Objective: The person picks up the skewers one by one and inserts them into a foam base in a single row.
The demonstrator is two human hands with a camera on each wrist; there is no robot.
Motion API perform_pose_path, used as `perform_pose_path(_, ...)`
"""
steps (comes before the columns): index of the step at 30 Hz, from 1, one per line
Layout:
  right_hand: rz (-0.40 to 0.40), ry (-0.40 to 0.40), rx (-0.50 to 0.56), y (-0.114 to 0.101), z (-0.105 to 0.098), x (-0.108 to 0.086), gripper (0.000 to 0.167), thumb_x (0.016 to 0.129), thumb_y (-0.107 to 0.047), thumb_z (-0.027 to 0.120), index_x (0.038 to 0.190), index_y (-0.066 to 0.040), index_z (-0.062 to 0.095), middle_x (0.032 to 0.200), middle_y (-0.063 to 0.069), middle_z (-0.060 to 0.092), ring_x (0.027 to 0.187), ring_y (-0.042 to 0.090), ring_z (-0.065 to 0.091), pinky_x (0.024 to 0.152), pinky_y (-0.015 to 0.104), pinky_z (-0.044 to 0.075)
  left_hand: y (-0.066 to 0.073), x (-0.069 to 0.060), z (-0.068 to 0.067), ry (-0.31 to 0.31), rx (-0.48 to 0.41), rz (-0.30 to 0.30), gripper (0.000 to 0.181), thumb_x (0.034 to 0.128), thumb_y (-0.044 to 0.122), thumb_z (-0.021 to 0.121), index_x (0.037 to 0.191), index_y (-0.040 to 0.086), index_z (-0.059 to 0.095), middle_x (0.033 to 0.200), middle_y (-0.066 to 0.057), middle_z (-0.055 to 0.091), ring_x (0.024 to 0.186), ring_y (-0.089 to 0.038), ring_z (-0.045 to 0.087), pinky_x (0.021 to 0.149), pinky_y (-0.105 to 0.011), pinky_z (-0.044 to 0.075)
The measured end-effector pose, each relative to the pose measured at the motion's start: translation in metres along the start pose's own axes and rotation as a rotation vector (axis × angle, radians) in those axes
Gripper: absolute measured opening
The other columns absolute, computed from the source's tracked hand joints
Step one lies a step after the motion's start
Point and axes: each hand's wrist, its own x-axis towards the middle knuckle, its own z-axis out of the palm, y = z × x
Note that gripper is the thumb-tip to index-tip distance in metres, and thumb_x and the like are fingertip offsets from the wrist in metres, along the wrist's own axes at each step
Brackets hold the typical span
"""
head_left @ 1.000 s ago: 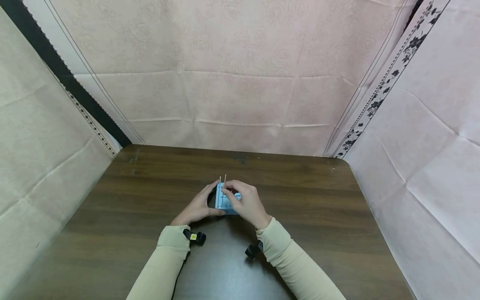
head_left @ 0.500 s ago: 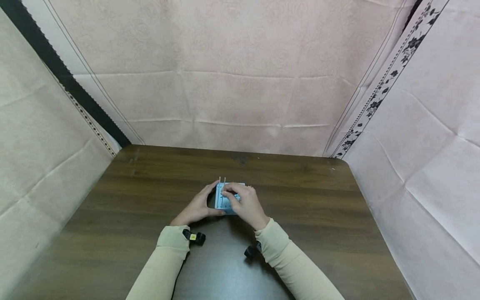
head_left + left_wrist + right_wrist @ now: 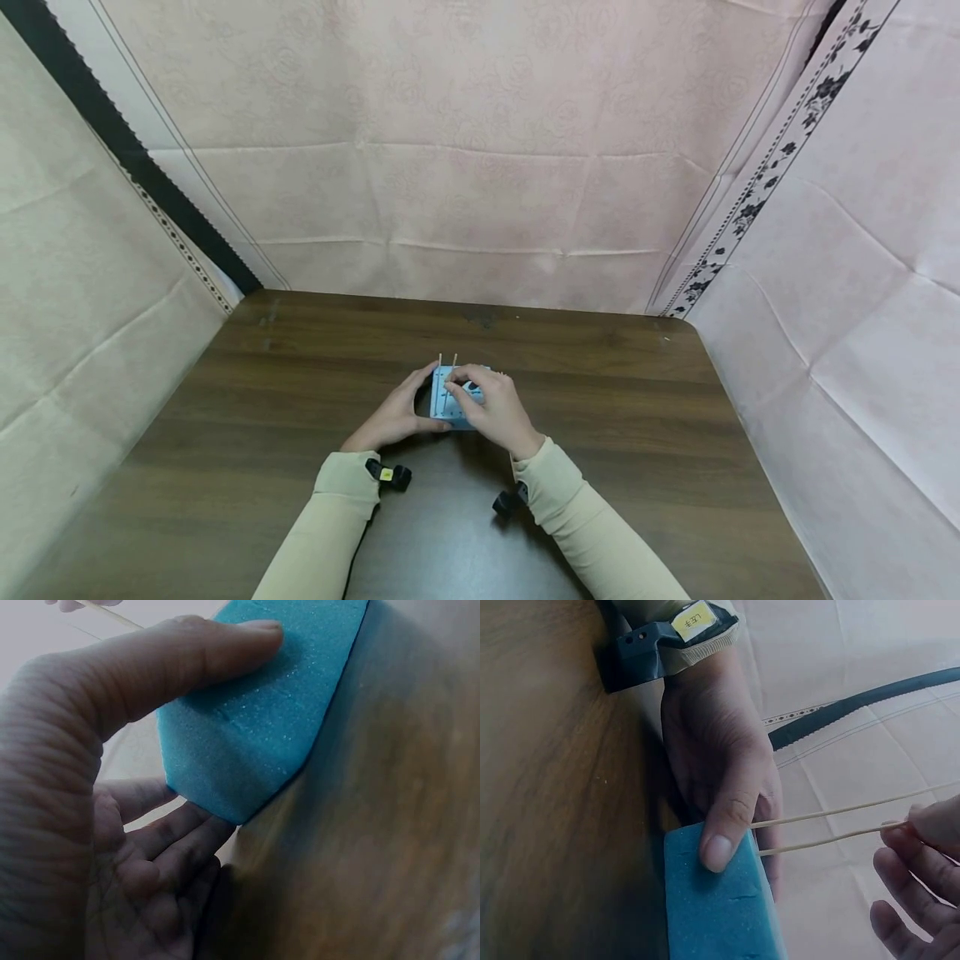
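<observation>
A blue foam-like block [image 3: 448,407] sits on the brown table between the hands. The left hand [image 3: 401,414] grips its left end; in the left wrist view the thumb lies on the block's near face [image 3: 262,712] and the fingers reach round behind. Two thin sticks stand up from the block's top near that end, one [image 3: 855,806] beside the other [image 3: 817,843]. The right hand [image 3: 498,408] pinches the second stick between thumb and forefinger, seen in the right wrist view at the stick's far end, its other fingers [image 3: 907,881] loosely bent.
The brown wooden table [image 3: 337,333] spreads around the hands, with pale cloth walls [image 3: 465,167] behind and at both sides. Black cameras are strapped to both wrists, one on the left [image 3: 397,477] and one on the right [image 3: 507,502]. A dark cable runs beside the left sleeve.
The right hand first dipped slightly, then shifted a little to the right, with the pinched stick's top moving along. The left hand and the block have stayed in place.
</observation>
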Motion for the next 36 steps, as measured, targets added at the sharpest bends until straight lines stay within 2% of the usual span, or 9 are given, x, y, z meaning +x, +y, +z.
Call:
perform_pose_path(6, 0.018, 0.000, 0.036, -0.003, -0.004, -0.001, 0.017, 0.102, -0.022, 0.062, 0.113, -0.012, 0.069, 0.107, -0.002, 0.070, 0.094, 0.009, 0.063, 0.081, 0.042, 0.058, 0.000, -0.001, 0.000, 0.001, -0.007, -0.001, 0.115, 0.0701, 0.052, 0.089, 0.161, 0.029, 0.023, 0.160, -0.003, 0.031, 0.139, -0.032, 0.036, 0.107, -0.067, 0.030)
perform_pose_path(10, 0.006, 0.000, 0.065, -0.004, -0.007, 0.000, 0.022, 0.102, -0.021, 0.060, 0.118, -0.009, 0.068, 0.113, 0.001, 0.069, 0.102, 0.015, 0.065, 0.086, 0.043, 0.056, -0.001, 0.000, 0.000, 0.003, -0.018, 0.004, 0.116, 0.0688, 0.053, 0.090, 0.161, 0.028, 0.024, 0.160, -0.002, 0.031, 0.140, -0.031, 0.035, 0.109, -0.066, 0.029)
perform_pose_path(15, -0.004, -0.042, 0.065, -0.004, -0.011, -0.001, 0.029, 0.101, -0.024, 0.062, 0.124, -0.007, 0.065, 0.122, 0.001, 0.066, 0.112, 0.021, 0.063, 0.094, 0.038, 0.053, -0.003, 0.002, 0.001, 0.005, -0.021, 0.006, 0.118, 0.0673, 0.056, 0.090, 0.161, 0.028, 0.024, 0.160, -0.001, 0.031, 0.142, -0.029, 0.033, 0.110, -0.065, 0.028)
perform_pose_path(18, -0.004, -0.066, 0.064, 0.000, -0.012, -0.004, 0.033, 0.101, -0.027, 0.062, 0.128, -0.008, 0.063, 0.126, -0.001, 0.064, 0.115, 0.024, 0.061, 0.096, 0.040, 0.051, -0.003, 0.002, 0.001, 0.004, -0.024, 0.010, 0.118, 0.0673, 0.056, 0.090, 0.161, 0.028, 0.024, 0.160, -0.001, 0.031, 0.143, -0.029, 0.032, 0.110, -0.065, 0.028)
perform_pose_path(26, 0.030, -0.107, 0.030, 0.007, -0.024, -0.013, 0.036, 0.102, -0.034, 0.061, 0.133, -0.015, 0.061, 0.133, -0.003, 0.060, 0.124, 0.016, 0.053, 0.100, 0.046, 0.048, -0.002, 0.002, 0.000, 0.001, -0.013, -0.009, 0.119, 0.0666, 0.058, 0.089, 0.161, 0.030, 0.022, 0.162, -0.003, 0.028, 0.146, -0.031, 0.029, 0.111, -0.066, 0.027)
perform_pose_path(32, 0.064, -0.048, 0.043, 0.021, -0.034, -0.024, 0.029, 0.102, -0.024, 0.062, 0.125, -0.007, 0.064, 0.121, 0.000, 0.066, 0.114, 0.017, 0.061, 0.095, 0.047, 0.051, -0.003, 0.002, 0.001, 0.007, 0.009, -0.017, 0.119, 0.0662, 0.059, 0.089, 0.161, 0.033, 0.022, 0.163, -0.002, 0.027, 0.147, -0.030, 0.027, 0.111, -0.065, 0.026)
perform_pose_path(36, 0.126, 0.010, 0.044, 0.035, -0.042, -0.033, 0.023, 0.101, -0.020, 0.063, 0.119, -0.006, 0.068, 0.114, 0.003, 0.069, 0.106, 0.016, 0.065, 0.090, 0.040, 0.055, -0.003, 0.001, 0.001, 0.013, 0.017, -0.010, 0.119, 0.0657, 0.059, 0.089, 0.161, 0.034, 0.022, 0.163, -0.002, 0.026, 0.148, -0.031, 0.026, 0.111, -0.066, 0.026)
